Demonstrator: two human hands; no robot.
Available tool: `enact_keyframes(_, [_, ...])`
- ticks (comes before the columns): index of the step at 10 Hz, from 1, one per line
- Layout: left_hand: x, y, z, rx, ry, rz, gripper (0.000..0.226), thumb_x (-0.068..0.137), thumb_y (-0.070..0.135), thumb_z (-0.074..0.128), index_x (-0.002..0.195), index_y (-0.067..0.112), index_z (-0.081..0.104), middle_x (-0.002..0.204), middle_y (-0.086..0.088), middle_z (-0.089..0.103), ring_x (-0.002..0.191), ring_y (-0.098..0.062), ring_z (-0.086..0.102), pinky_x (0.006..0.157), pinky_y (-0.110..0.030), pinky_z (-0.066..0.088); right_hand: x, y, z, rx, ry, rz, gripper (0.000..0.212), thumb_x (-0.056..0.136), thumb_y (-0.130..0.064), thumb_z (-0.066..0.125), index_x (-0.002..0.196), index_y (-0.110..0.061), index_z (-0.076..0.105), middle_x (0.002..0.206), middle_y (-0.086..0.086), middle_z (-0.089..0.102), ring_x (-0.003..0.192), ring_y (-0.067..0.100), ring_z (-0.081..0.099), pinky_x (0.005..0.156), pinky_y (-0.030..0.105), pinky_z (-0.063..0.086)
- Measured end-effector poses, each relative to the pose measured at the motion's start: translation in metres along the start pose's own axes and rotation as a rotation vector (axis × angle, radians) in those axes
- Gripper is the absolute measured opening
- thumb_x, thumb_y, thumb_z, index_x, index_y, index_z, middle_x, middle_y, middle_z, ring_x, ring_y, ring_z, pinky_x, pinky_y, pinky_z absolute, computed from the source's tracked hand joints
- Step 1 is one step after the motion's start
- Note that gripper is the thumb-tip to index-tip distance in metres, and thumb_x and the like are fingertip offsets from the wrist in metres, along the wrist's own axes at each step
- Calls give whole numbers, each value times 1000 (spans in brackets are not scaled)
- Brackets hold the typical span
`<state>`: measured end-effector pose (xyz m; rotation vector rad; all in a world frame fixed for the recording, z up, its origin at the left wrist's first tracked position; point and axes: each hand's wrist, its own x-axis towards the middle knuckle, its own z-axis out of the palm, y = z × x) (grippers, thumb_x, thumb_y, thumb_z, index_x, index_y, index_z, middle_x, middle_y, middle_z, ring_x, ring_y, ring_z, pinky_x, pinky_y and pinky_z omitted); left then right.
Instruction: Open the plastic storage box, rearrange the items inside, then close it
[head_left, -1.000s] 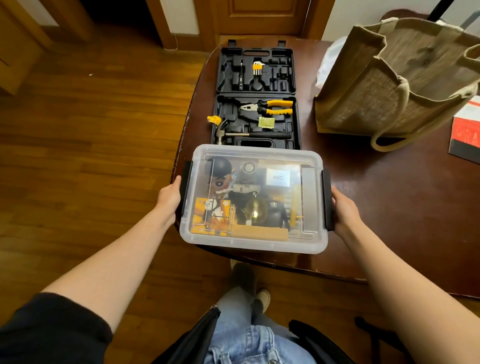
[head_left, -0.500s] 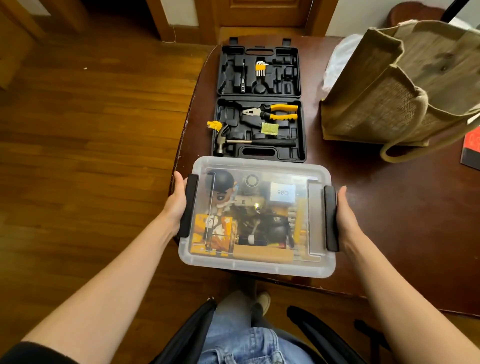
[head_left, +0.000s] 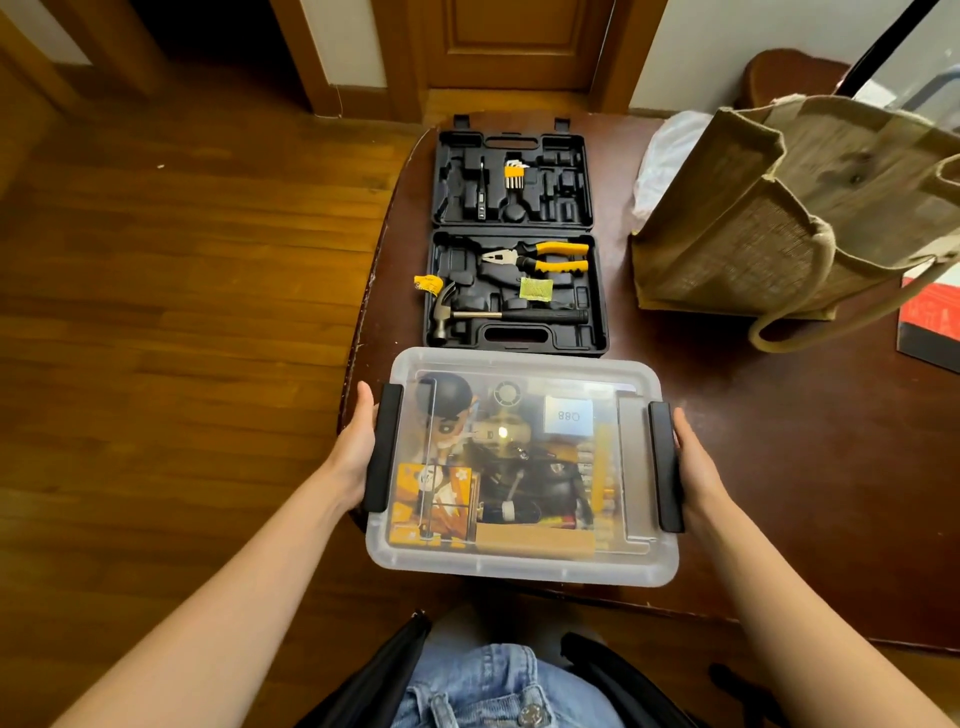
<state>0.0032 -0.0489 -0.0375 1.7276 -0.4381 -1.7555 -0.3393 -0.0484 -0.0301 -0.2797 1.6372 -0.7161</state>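
Observation:
The clear plastic storage box (head_left: 519, 565) lies shut on the dark wooden table (head_left: 810, 467), its near end hanging over the table's front edge. Through the lid show a big-headed figure, an orange carton, a white label and dark objects. My left hand (head_left: 356, 449) grips the box's left side at the black latch (head_left: 383, 447). My right hand (head_left: 698, 467) grips the right side at the other black latch (head_left: 666, 465). Both latches lie flat against the lid. The fingers of both hands are hidden behind the box.
An open black tool case (head_left: 519, 336) with pliers, a hammer and hex keys lies just behind the box. A jute bag (head_left: 779, 223) stands at the right, with a white plastic bag (head_left: 670, 156) behind it. A red book (head_left: 932, 322) is at the far right.
The box has slid a little toward me, off the tool case's front edge. Both hands have stayed on its sides.

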Motion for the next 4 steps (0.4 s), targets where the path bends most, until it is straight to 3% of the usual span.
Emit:
enact_keyframes(1, [-2, -2, -4, -46, -39, -33, 72, 91, 68, 16, 117, 20, 63, 106, -10, 72, 99, -25, 68, 79, -38, 53, 1, 9, -10, 90, 20, -3, 43, 94, -50, 45, 102, -13, 66, 82, 5, 70, 79, 23, 64, 70, 37, 52])
enact_keyframes(2, [-4, -9, -12, -106, -28, -57, 69, 93, 65, 18, 132, 18, 50, 121, -13, 64, 112, -27, 60, 90, -43, 49, 1, 26, -21, 112, 50, 10, 37, 97, -35, 47, 120, -8, 58, 104, 8, 64, 95, 25, 60, 84, 44, 50])
enact_keyframes(3, [-5, -17, -25, -133, 4, -118, 66, 96, 60, 23, 143, 17, 37, 138, -17, 49, 128, -34, 46, 106, -51, 35, 3, 40, -32, 159, 85, 86, 40, 99, -26, 43, 132, -4, 48, 120, 12, 57, 101, 27, 55, 85, 42, 45])
enact_keyframes(4, [-17, -40, -31, -101, 44, -212, 64, 96, 57, 27, 145, 15, 35, 144, -18, 42, 131, -37, 41, 101, -51, 35, -1, 61, -43, 223, 92, 204, 42, 100, -27, 42, 134, -3, 47, 125, 16, 57, 101, 28, 60, 84, 34, 49])
